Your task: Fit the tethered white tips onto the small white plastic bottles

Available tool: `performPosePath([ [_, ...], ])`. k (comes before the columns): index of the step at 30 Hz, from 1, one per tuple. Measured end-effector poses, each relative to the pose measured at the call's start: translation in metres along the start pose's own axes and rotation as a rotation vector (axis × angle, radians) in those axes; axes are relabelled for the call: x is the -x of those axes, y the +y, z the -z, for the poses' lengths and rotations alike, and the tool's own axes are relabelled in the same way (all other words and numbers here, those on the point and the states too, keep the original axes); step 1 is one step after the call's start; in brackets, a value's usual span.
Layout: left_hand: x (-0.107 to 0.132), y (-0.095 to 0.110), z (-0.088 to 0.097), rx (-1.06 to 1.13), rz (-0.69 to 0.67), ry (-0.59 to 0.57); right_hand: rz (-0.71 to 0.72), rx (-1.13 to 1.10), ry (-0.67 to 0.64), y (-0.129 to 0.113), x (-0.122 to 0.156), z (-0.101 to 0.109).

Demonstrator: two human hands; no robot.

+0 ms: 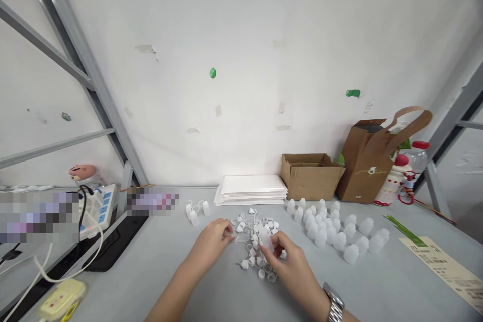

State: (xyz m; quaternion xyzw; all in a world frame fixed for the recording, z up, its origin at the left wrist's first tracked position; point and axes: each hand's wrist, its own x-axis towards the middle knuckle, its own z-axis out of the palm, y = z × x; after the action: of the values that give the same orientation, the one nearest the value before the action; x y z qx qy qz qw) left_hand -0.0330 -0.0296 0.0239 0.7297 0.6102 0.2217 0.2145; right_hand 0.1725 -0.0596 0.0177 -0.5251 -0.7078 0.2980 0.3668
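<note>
My right hand [289, 259] pinches a small translucent plastic bottle [265, 237] between thumb and fingers, holding it tilted over a pile of white caps with looped straps [252, 251]. At the pile's left edge is my left hand [215, 236], its fingers curled together beside a thin white strap. Whether those fingertips grip anything is hidden. Many more translucent bottles [320, 238] stand in a group to the right of the pile. Behind my left hand, several bottles with caps and straps attached [194, 218] stand together.
A stack of white flat sheets or envelopes [251, 190] lies against the wall, beside an open cardboard box [311, 183] and a brown paper bag [364, 171]. A printed paper strip [439, 264] lies at right. At left are a dark mat [116, 241] and a power strip [101, 211] with cables.
</note>
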Motion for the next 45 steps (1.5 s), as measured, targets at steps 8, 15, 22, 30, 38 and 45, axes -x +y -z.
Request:
performPosePath([
  [8, -0.001, -0.013, 0.018, -0.012, 0.137, 0.044, 0.0, 0.003, -0.017, 0.0, 0.002, 0.002],
  [15, -0.004, -0.042, 0.017, 0.036, 0.093, -0.211, 0.012, 0.017, -0.002, 0.0, 0.001, -0.001],
  [22, 0.0, -0.033, 0.014, 0.013, 0.074, -0.134, 0.023, 0.005, 0.011, 0.001, 0.001, -0.002],
  [30, 0.0, -0.008, 0.013, 0.195, -0.056, -0.013, 0.046, -0.011, 0.021, -0.001, 0.003, 0.0],
  [38, -0.002, 0.013, -0.001, 0.868, 0.082, -0.039, 0.073, -0.153, -0.101, -0.003, 0.002, 0.001],
  [45, 0.002, 0.025, -0.017, 1.501, 0.178, -0.127, 0.004, -0.242, -0.234, -0.005, 0.003, -0.004],
])
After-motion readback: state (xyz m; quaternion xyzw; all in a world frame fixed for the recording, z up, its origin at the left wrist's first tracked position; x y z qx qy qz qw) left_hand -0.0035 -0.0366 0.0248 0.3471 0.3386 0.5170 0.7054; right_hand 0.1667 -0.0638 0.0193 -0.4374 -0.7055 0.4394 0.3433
